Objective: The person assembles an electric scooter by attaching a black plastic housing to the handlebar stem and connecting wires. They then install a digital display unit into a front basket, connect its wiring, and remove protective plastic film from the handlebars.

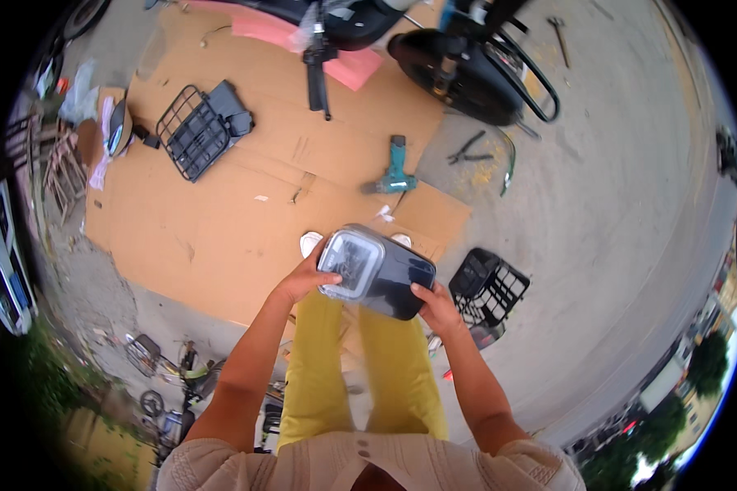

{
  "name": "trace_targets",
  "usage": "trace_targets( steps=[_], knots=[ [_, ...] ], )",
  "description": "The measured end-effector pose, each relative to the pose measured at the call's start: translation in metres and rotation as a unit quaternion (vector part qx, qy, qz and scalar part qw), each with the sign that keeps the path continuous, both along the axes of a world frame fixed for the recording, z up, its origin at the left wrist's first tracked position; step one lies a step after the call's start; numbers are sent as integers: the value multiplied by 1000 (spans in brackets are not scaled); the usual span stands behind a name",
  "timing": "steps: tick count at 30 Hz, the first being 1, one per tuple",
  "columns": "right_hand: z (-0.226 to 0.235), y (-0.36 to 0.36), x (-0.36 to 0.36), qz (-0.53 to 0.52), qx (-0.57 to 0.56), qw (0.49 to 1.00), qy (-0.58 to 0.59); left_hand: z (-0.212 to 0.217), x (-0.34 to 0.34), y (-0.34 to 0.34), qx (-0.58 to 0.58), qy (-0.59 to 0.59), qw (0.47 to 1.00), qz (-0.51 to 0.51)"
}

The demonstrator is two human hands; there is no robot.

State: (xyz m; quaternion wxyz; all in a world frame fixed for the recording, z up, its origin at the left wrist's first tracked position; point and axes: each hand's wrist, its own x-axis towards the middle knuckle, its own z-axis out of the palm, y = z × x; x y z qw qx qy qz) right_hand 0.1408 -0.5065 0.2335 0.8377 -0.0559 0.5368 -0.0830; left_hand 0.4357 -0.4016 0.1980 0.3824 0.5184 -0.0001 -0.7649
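In front of my legs I hold a dark box-shaped part (401,282) with rounded corners. A pale, see-through square panel (359,260) covers its left end; its exact kind I cannot make out. My left hand (305,280) grips the left edge, the thumb lying on the panel. On the right, my right hand (436,306) clasps the other end, thumb on top. Just beyond the box, a teal cordless drill (398,170) lies on flattened cardboard (221,221).
A black wire basket (195,131) rests on the cardboard at left, another black basket (495,286) on the pavement at right. Pliers (469,150) and a wrench (558,39) lie farther right. A dark two-wheeler's wheel (458,78) and handlebar (316,69) stand at the back.
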Motion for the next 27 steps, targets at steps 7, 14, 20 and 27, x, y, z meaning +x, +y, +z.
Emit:
trace_targets(
  steps=[7, 14, 20, 27],
  knots=[
    [49, 13, -41, -34, 28, 999, -15, 52, -45, 16, 102, 21, 994, 14],
    [69, 52, -62, -157, 8, 985, -64, 94, -60, 22, 89, -20, 995, -37],
    [99, 63, -87, -369, 76, 926, 13, 96, -51, 5, 148, -46, 985, -79],
    [17, 118, -172, -549, -90, 781, 282, 76, -8, 5, 186, 202, 949, -154]
  ],
)
